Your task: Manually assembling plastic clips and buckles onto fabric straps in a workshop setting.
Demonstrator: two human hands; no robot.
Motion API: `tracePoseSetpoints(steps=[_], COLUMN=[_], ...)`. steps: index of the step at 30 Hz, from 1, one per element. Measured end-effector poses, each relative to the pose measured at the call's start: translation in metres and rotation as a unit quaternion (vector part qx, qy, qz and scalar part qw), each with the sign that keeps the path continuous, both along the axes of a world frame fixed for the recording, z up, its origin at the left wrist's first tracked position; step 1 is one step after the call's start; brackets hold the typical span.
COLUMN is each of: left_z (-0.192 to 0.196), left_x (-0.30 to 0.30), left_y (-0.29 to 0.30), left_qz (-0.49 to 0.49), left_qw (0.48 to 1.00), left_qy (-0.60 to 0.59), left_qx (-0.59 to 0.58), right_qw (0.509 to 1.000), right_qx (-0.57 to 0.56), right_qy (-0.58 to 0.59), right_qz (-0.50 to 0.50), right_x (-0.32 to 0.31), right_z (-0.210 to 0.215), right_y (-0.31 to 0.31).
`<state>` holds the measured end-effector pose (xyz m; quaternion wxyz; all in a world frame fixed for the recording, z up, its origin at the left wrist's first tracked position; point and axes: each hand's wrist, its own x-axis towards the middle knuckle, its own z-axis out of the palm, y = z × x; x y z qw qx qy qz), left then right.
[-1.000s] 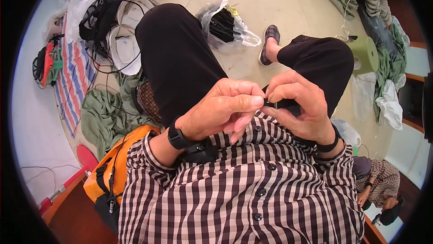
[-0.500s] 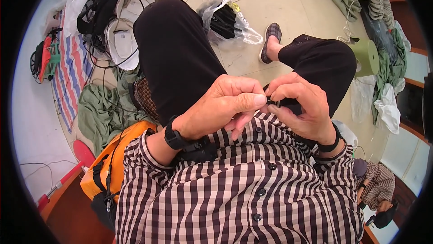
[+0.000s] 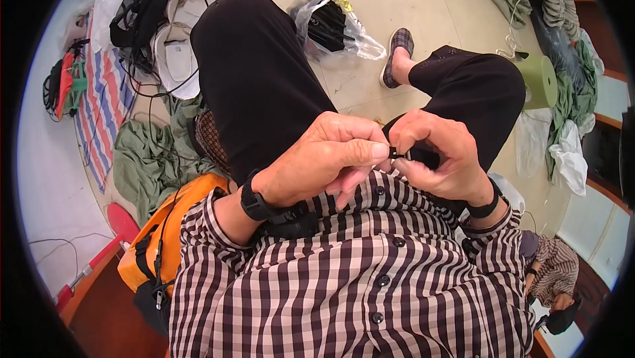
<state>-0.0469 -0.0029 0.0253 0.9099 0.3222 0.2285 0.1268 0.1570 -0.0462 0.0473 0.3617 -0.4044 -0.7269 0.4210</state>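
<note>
A small black piece with a metallic bit [image 3: 397,154] sits between my two hands, above my lap; it is too small to name. My left hand [image 3: 329,154] pinches its left end between thumb and forefinger, the other fingers curled below. My right hand [image 3: 444,151] is closed in a pinch at its right end, thumb under and forefinger over. The fingertips of both hands nearly meet and hide most of the piece. Black bands circle both wrists.
On the floor ahead lies a clear plastic bag with black contents [image 3: 329,25]. An orange bag [image 3: 173,232] is at my left, near green cloth [image 3: 149,163] and a black cable-strewn pack [image 3: 149,21]. A green stool [image 3: 539,81] stands at the right.
Both hands stay pinched on the small piece. My right fingers have shifted slightly, and a bit more of the black part shows between the fingertips.
</note>
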Motion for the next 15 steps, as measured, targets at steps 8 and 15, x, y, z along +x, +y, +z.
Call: tracePoseSetpoints(steps=[8, 15], left_z=[-0.001, -0.006], left_x=[0.0, 0.0], left_y=[0.0, 0.001], left_qz=[0.006, 0.019], left_qw=[1.0, 0.999], left_qy=[-0.013, -0.037], left_qx=[-0.008, -0.023], right_qw=[0.995, 0.988], right_qx=[-0.071, -0.109], right_qy=[0.046, 0.068], right_qz=[-0.05, -0.083], right_x=[-0.004, -0.007], right_z=[0.0, 0.0], right_y=[-0.007, -0.012])
